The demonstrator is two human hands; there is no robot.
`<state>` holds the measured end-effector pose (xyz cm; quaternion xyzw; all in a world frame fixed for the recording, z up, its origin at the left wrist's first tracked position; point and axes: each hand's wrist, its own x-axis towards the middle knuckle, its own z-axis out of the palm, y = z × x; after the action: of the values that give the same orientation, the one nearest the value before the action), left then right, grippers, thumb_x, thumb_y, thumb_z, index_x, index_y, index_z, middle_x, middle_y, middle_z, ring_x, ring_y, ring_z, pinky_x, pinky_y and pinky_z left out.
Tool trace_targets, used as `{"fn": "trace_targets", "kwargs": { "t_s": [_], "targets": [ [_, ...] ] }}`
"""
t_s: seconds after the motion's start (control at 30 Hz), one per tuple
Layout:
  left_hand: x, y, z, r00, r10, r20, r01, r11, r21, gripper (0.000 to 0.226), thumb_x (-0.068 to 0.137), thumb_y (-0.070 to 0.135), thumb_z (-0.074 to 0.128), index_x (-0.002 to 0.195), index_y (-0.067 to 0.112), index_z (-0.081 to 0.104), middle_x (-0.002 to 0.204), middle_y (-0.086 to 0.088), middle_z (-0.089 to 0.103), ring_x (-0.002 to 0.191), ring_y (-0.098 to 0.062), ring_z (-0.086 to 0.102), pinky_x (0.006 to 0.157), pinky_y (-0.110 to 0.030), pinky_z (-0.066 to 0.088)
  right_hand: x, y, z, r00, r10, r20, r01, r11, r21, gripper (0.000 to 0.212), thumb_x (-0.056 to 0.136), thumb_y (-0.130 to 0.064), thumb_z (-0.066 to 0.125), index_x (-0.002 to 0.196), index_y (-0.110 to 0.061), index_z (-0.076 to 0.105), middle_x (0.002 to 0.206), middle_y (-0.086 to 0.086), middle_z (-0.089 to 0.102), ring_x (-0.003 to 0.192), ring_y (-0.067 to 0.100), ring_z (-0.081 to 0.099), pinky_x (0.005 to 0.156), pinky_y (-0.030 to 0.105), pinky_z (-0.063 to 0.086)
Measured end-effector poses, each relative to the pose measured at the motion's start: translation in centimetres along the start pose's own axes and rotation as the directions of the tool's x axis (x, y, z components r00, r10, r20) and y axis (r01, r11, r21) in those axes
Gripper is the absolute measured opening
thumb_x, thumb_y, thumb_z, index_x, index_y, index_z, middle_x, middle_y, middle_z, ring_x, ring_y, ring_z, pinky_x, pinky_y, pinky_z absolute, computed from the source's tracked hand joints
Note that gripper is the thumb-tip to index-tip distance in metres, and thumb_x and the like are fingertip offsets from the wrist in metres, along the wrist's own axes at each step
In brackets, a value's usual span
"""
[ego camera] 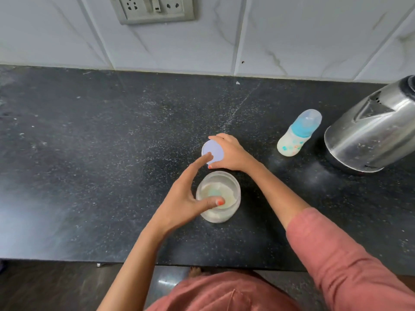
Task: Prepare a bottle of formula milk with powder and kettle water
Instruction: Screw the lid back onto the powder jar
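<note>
The bottle (296,134) is standing capped on the dark counter (89,153), just left of the kettle (370,129) and well apart from both hands. It is small and milky white, with coloured prints on its body, a blue collar and a clear dome cap over the teat.

The right hand (231,153) is reaching in from the right, its sleeve (336,254) pink, and is curling its fingers and thumb around the rim of a round white lid (213,151), gripping it just behind the jar (219,196); whether the lid is touching the counter cannot be told. The left hand (184,194) is lying open beside the jar, grasping nothing, its index finger stretching up to the lid's near edge and its thumb resting across the jar's open mouth.

The jar is clear, standing uncapped near the counter's front, and is holding white powder with something pale blue half buried in it. The kettle is steel, sitting at the right edge.
</note>
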<state>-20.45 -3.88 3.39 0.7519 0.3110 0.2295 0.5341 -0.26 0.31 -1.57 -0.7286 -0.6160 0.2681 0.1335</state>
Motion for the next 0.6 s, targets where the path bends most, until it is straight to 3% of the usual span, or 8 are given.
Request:
{"fn": "trace_targets", "kwargs": {
  "t_s": [0.1, 0.2, 0.27, 0.43, 0.6],
  "targets": [
    [-0.2, -1.6, 0.4, 0.994, -0.019, 0.112, 0.029, 0.996, -0.09, 0.111, 0.049, 0.07, 0.073, 0.14, 0.037, 0.018, 0.147, 0.009, 0.032, 0.134, -0.002, 0.03, 0.108, -0.018, 0.024, 0.5, -0.2, -0.1, 0.999, 0.011, 0.046, -0.007, 0.998, -0.067, 0.088, 0.07, -0.036, 0.075, 0.143, -0.024, 0.026, 0.151, 0.004, 0.022, 0.139, 0.025, 0.016, 0.111, 0.041, 0.022],
    [-0.2, -2.6, 1.0, 0.988, -0.001, 0.157, 0.019, 0.993, -0.113, 0.118, 0.051, 0.061, 0.077, 0.144, 0.026, 0.013, 0.148, 0.006, 0.031, 0.134, -0.008, 0.032, 0.11, -0.028, 0.028, 0.6, -0.4, -0.2, 0.998, 0.026, 0.049, -0.022, 0.997, -0.072, 0.084, 0.072, -0.033, 0.073, 0.142, -0.024, 0.027, 0.149, 0.003, 0.026, 0.137, 0.026, 0.019, 0.11, 0.041, 0.024],
    [-0.2, -3.0, 1.3, 0.988, 0.009, 0.157, 0.007, 0.995, -0.1, 0.115, 0.052, 0.058, 0.078, 0.143, 0.023, 0.017, 0.146, 0.006, 0.032, 0.133, -0.006, 0.033, 0.108, -0.022, 0.028, 0.5, -0.4, -0.2, 0.999, 0.035, 0.042, -0.033, 0.998, -0.062, 0.084, 0.072, -0.031, 0.074, 0.142, -0.024, 0.028, 0.147, 0.004, 0.029, 0.135, 0.027, 0.022, 0.108, 0.041, 0.026],
    [-0.2, -3.8, 1.8, 0.994, 0.004, 0.109, 0.004, 0.997, -0.071, 0.104, 0.053, 0.042, 0.082, 0.138, 0.019, 0.028, 0.14, 0.001, 0.041, 0.128, -0.007, 0.04, 0.106, -0.024, 0.032, -0.7, -1.0, -2.0, 0.995, 0.097, -0.003, -0.097, 0.995, 0.04, 0.084, 0.068, -0.033, 0.077, 0.139, -0.025, 0.033, 0.144, 0.006, 0.033, 0.133, 0.027, 0.03, 0.108, 0.041, 0.03],
    [-0.2, -3.7, 1.9, 0.997, 0.006, 0.082, 0.001, 0.996, -0.086, 0.095, 0.053, 0.042, 0.081, 0.134, 0.023, 0.034, 0.134, 0.006, 0.045, 0.123, -0.004, 0.044, 0.1, -0.016, 0.035, -4.8, -3.1, -6.4, 0.995, 0.09, -0.034, -0.085, 0.988, 0.126, 0.076, 0.07, -0.035, 0.076, 0.136, -0.029, 0.039, 0.144, 0.002, 0.035, 0.13, 0.022, 0.036, 0.104, 0.04, 0.033]
  ]
}}
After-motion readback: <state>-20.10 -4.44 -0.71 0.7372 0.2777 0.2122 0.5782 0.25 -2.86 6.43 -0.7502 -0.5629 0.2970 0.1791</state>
